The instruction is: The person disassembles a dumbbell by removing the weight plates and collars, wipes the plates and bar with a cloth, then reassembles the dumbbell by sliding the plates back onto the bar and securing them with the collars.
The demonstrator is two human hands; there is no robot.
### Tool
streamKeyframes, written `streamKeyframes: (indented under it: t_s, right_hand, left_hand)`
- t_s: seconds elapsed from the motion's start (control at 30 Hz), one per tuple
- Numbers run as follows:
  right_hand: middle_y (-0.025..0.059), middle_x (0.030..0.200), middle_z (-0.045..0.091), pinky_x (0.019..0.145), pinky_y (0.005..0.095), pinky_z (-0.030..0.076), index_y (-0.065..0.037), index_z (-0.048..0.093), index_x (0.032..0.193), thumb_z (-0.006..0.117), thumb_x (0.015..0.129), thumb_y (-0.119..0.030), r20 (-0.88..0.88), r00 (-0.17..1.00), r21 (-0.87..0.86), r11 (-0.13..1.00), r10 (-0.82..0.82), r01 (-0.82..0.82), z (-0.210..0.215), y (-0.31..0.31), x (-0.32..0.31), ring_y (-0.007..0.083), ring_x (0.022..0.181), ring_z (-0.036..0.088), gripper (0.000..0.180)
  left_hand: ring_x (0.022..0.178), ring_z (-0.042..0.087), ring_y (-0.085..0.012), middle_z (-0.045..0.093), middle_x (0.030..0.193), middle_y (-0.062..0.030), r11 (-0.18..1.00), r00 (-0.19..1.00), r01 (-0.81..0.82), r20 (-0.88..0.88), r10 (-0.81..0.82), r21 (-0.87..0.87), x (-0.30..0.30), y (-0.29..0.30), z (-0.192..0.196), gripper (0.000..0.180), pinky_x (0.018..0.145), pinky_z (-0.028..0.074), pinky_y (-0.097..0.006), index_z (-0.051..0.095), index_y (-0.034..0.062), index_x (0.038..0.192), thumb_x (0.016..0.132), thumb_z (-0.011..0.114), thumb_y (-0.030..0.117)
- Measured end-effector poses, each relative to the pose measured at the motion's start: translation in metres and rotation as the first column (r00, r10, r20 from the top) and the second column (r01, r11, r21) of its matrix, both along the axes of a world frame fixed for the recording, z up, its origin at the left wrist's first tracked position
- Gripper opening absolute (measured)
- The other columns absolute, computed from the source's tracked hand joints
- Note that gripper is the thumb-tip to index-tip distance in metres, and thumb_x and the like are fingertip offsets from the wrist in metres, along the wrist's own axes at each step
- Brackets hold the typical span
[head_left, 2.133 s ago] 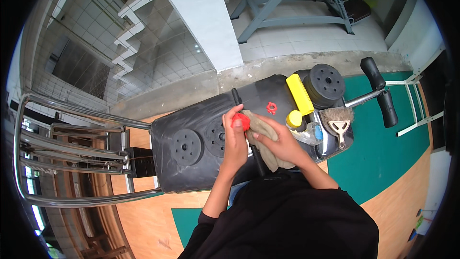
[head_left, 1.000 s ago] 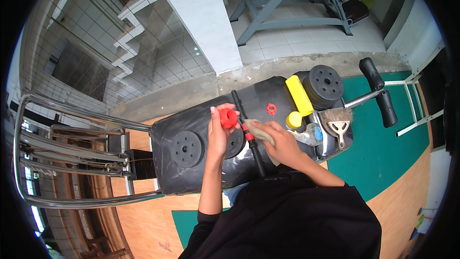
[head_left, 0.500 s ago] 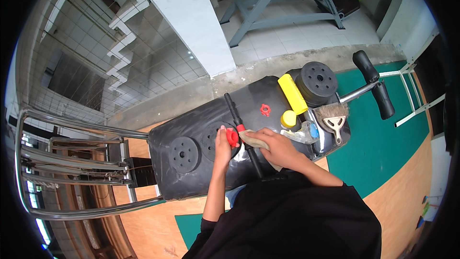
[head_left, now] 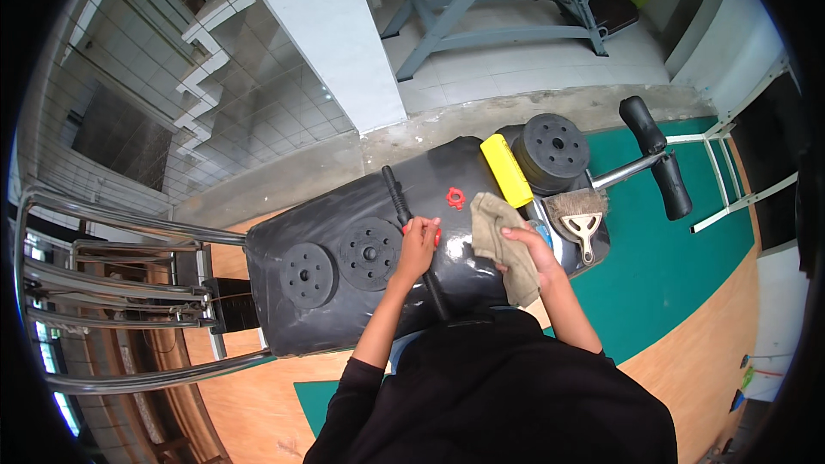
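Observation:
Closed around the middle of a black dumbbell bar [head_left: 396, 192] is my left hand [head_left: 418, 249]. Red parts show at both sides of its fingers, probably a red star nut [head_left: 436, 237]; the hand hides how it sits against the bar. My right hand [head_left: 534, 256] grips a crumpled beige cloth [head_left: 494, 228], raised to the right of the bar. Beyond the bar, another red star nut [head_left: 455, 198] lies on the black padded bench [head_left: 344, 206]. Two black weight plates, a nearer-left one [head_left: 308, 275] and a larger one [head_left: 370, 253], lie flat left of the bar.
To the right on the bench are a yellow container [head_left: 506, 170], stacked black plates [head_left: 552, 155] and a wide brush [head_left: 581, 223]. Padded rollers [head_left: 657, 156] extend past the bench end. Chrome rails [head_left: 137, 222] stand left. A white pillar [head_left: 331, 34] rises beyond.
My right hand has moved right, taking the cloth off the bar. My left hand has turned and shifted onto the bar's middle. The yellow cap is now hidden behind the cloth.

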State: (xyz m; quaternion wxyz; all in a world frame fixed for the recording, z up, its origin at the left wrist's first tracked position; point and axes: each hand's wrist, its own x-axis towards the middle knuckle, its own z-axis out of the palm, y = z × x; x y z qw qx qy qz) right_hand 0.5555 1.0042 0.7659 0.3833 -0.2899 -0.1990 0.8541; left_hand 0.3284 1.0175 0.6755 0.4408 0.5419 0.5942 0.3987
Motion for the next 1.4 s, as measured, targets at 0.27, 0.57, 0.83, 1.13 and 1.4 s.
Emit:
streamKeyframes:
  t_s: [0.27, 0.57, 0.83, 1.13, 1.4]
  right_hand:
    - [0.0062, 0.108, 0.060, 0.070, 0.0285, 0.049, -0.007, 0.048, 0.127, 0.060, 0.080, -0.009, 0.367, 0.848, 0.113, 0.923, -0.382, 0.367, 0.008, 0.002, 0.035, 0.0167, 0.089, 0.060, 0.048]
    - [0.0067, 0.122, 0.055, 0.091, 0.0287, 0.045, -0.006, 0.044, 0.133, 0.060, 0.081, -0.004, 0.364, 0.869, 0.082, 0.941, -0.335, 0.328, 0.001, -0.008, 0.040, 0.0162, 0.109, 0.055, 0.055]
    - [0.0074, 0.122, 0.056, 0.095, 0.0294, 0.043, -0.004, 0.043, 0.133, 0.059, 0.081, -0.003, 0.371, 0.885, 0.155, 0.959, -0.280, 0.238, 0.012, -0.007, 0.026, 0.0171, 0.109, 0.055, 0.055]
    - [0.0077, 0.126, 0.053, 0.095, 0.0309, 0.044, -0.007, 0.038, 0.137, 0.058, 0.081, -0.004, 0.324, 0.932, 0.086, 0.986, -0.164, 0.144, 0.006, -0.007, 0.010, 0.0178, 0.112, 0.054, 0.059]
    - [0.0164, 0.127, 0.045, 0.099, 0.0351, 0.035, 0.000, 0.034, 0.129, 0.052, 0.080, -0.014, 0.740, 0.666, 0.180, 0.926, 0.095, -0.331, -0.071, -0.001, -0.058, 0.0249, 0.119, 0.044, 0.054]
  left_hand:
    - [0.061, 0.063, -0.0159, 0.058, 0.081, -0.0089, 0.945, 0.960, -0.008, 0.263, 0.099, -0.326, 0.025, 0.038, -0.074, 0.034, 0.048, 0.054, -0.026, 0.053, -0.0056, 0.105, 0.091, 0.057, 0.025]
    - [0.056, 0.063, -0.0253, 0.062, 0.090, -0.0157, 0.938, 0.926, 0.231, -0.237, -0.293, -0.258, 0.041, 0.052, -0.054, 0.033, 0.058, 0.051, -0.038, 0.054, 0.0008, 0.098, 0.092, 0.051, 0.033]
    - [0.079, 0.061, -0.0376, 0.057, 0.097, -0.0147, 0.992, 0.805, 0.122, -0.588, -0.082, 0.028, 0.042, 0.045, -0.061, 0.034, 0.071, 0.049, -0.044, 0.057, 0.0041, 0.099, 0.086, 0.057, 0.036]
    - [0.079, 0.058, -0.0281, 0.055, 0.096, -0.0178, 0.976, 0.956, 0.168, -0.266, -0.126, 0.140, 0.035, 0.023, -0.098, 0.045, 0.069, 0.049, -0.035, 0.051, -0.0011, 0.107, 0.070, 0.071, 0.011]
    - [0.056, 0.052, -0.0092, 0.060, 0.091, -0.0093, 0.957, 0.960, -0.269, -0.055, 0.276, 0.104, -0.034, -0.016, -0.043, 0.030, 0.057, 0.045, -0.024, 0.059, 0.0007, 0.102, 0.078, 0.071, 0.014]
